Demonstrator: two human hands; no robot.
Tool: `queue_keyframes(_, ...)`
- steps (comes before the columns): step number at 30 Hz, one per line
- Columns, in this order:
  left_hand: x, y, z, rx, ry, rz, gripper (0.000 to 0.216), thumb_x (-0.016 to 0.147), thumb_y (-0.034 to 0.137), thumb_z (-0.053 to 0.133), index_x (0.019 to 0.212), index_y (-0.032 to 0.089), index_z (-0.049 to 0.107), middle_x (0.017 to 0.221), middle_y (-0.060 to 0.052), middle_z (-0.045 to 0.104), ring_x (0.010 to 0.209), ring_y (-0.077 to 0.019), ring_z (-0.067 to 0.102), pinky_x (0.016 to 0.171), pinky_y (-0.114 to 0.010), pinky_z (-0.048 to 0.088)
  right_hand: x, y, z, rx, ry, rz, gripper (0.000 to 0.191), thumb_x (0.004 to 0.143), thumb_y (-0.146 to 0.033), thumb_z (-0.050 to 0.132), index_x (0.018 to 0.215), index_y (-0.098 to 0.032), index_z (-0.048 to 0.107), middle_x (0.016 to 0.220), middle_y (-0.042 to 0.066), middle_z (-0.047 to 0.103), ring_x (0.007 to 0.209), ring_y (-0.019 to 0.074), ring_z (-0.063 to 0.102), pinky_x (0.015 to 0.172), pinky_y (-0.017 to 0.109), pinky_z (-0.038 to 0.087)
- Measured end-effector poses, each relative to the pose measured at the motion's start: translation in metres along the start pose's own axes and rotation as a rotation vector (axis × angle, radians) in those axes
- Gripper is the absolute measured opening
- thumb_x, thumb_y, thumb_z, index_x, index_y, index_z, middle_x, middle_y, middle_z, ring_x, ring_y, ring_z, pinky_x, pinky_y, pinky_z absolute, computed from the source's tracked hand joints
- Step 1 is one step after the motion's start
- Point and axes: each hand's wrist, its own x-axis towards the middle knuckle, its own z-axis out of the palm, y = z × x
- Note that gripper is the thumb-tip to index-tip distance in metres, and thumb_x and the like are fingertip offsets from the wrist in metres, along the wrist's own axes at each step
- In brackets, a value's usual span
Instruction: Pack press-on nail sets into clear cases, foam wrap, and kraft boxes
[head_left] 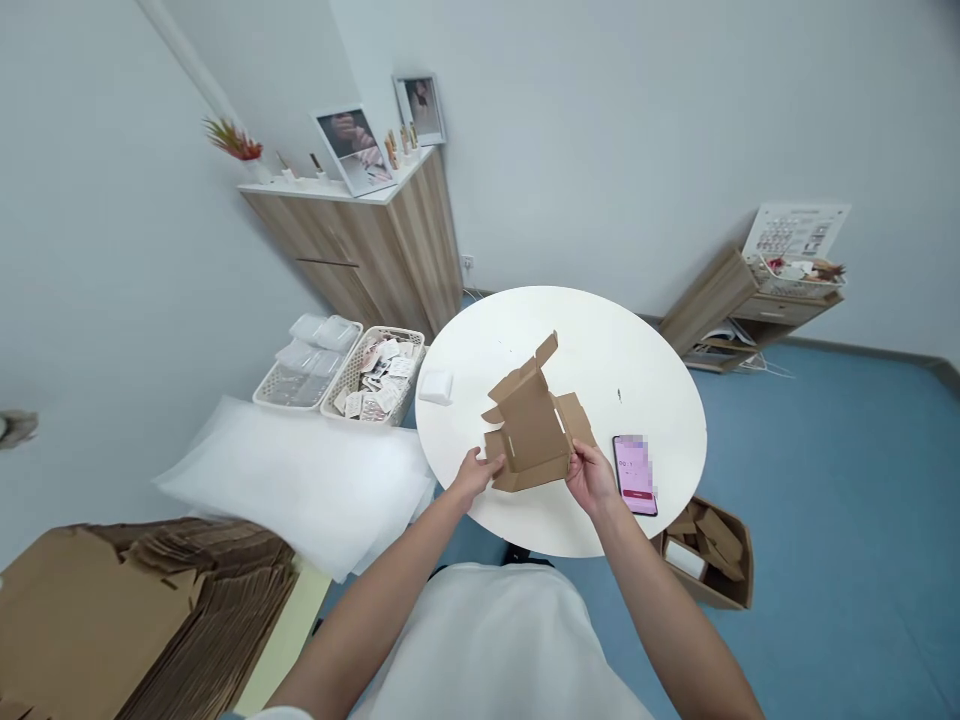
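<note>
A partly folded brown cardboard box (531,428) is held over the near part of the round white table (645,375), its lid and side flaps standing loose. My left hand (475,474) grips the box's near left corner between thumb and fingers. At the near right corner, my right hand (590,474) pinches the side wall, with its fingertips partly hidden behind the cardboard. Right of that hand lies a phone (635,476) with a pink screen. A small white packet (436,387) rests at the table's left edge.
Left of the table stand a basket of small printed packets (380,378) and a basket of clear plastic packs (307,362). White foam sheets (300,475) and stacked flat cardboard (172,620) lie nearer. A carton holding folded boxes (739,595) is on the floor at right.
</note>
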Motion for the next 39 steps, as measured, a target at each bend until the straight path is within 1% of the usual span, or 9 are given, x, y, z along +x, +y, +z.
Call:
queue_keyframes(2, 0.006, -0.004, 0.018, -0.095, -0.069, 0.033, 0.054, 0.07, 0.046, 0.06, 0.111, 0.014, 0.048, 0.107, -0.014, 0.06, 0.092, -0.0223, 0.06, 0.073, -0.033, 0.048, 0.003, -0.003, -0.01, -0.03, -0.016, 0.008, 0.012, 0.067, -0.016, 0.061, 0.076, -0.019, 0.054, 0.053, -0.006, 0.059, 0.041, 0.0045, 0.053, 0.038, 0.011, 0.046)
queue_keyframes(5, 0.015, -0.008, 0.025, -0.077, 0.058, 0.133, 0.032, 0.075, 0.037, 0.053, 0.097, 0.014, 0.055, 0.099, -0.01, 0.064, 0.087, -0.0207, 0.061, 0.073, -0.032, 0.048, 0.009, -0.008, -0.023, -0.198, 0.024, -0.107, 0.021, 0.068, -0.022, 0.059, 0.088, -0.021, 0.055, 0.069, -0.002, 0.063, 0.054, 0.0089, 0.058, 0.046, 0.018, 0.049)
queue_keyframes(10, 0.031, -0.007, 0.005, 0.212, 0.279, 0.188, 0.028, 0.077, 0.036, 0.046, 0.089, 0.015, 0.059, 0.084, -0.007, 0.066, 0.075, -0.0185, 0.061, 0.065, -0.03, 0.047, 0.02, -0.018, -0.054, -0.784, 0.196, -0.351, 0.032, 0.075, -0.034, 0.045, 0.105, -0.021, 0.049, 0.102, 0.006, 0.06, 0.083, 0.0157, 0.058, 0.069, 0.029, 0.048)
queue_keyframes(14, 0.036, -0.002, -0.004, 0.39, 0.315, 0.213, 0.029, 0.076, 0.04, 0.043, 0.079, 0.016, 0.061, 0.073, -0.004, 0.064, 0.07, -0.0184, 0.06, 0.06, -0.028, 0.045, 0.025, -0.011, -0.078, -1.201, 0.33, -0.423, 0.033, 0.077, -0.034, 0.039, 0.102, -0.018, 0.052, 0.102, 0.009, 0.057, 0.089, 0.0193, 0.053, 0.076, 0.034, 0.043)
queue_keyframes(21, 0.045, 0.003, -0.005, 0.494, 0.216, 0.247, 0.027, 0.077, 0.037, 0.044, 0.088, 0.018, 0.061, 0.083, -0.005, 0.066, 0.072, -0.0182, 0.06, 0.064, -0.029, 0.046, 0.022, 0.015, -0.093, -1.4, 0.293, -0.226, 0.042, 0.072, -0.026, 0.043, 0.113, -0.018, 0.046, 0.078, 0.001, 0.056, 0.063, 0.015, 0.052, 0.06, 0.027, 0.041)
queue_keyframes(26, 0.059, 0.008, -0.011, 0.524, 0.118, 0.234, 0.038, 0.072, 0.033, 0.054, 0.106, 0.016, 0.053, 0.086, -0.006, 0.064, 0.077, -0.0172, 0.06, 0.072, -0.029, 0.046, 0.026, 0.022, -0.097, -1.427, 0.271, -0.064, 0.052, 0.068, -0.023, 0.051, 0.119, -0.019, 0.04, 0.079, 0.0, 0.056, 0.066, 0.0135, 0.053, 0.061, 0.026, 0.041)
queue_keyframes(30, 0.061, 0.014, -0.02, 0.575, 0.064, 0.25, 0.057, 0.072, 0.037, 0.055, 0.122, 0.016, 0.039, 0.101, -0.01, 0.06, 0.089, -0.0194, 0.059, 0.077, -0.032, 0.045, 0.025, 0.024, -0.095, -1.422, 0.353, -0.046, 0.061, 0.069, -0.031, 0.054, 0.126, -0.02, 0.033, 0.089, 0.002, 0.056, 0.069, 0.014, 0.054, 0.066, 0.028, 0.043)
queue_keyframes(35, 0.043, 0.017, -0.021, 0.963, 0.176, 0.536, 0.072, 0.067, 0.045, 0.06, 0.128, 0.018, 0.033, 0.135, -0.017, 0.032, 0.128, -0.0334, 0.021, 0.099, -0.052, 0.02, 0.018, 0.024, -0.086, -1.589, 0.452, -0.13, 0.071, 0.067, -0.039, 0.057, 0.129, -0.018, 0.029, 0.115, 0.011, 0.047, 0.103, 0.0226, 0.047, 0.083, 0.035, 0.039)
queue_keyframes(39, 0.032, 0.014, -0.01, 1.189, -0.136, 0.757, 0.056, 0.063, 0.044, 0.065, 0.113, 0.024, 0.049, 0.132, -0.013, 0.039, 0.128, -0.0339, 0.019, 0.101, -0.056, 0.002, 0.024, 0.015, -0.072, -1.823, 0.555, -0.176, 0.07, 0.069, -0.04, 0.056, 0.13, -0.019, 0.029, 0.128, 0.015, 0.034, 0.118, 0.0303, 0.031, 0.092, 0.043, 0.031)
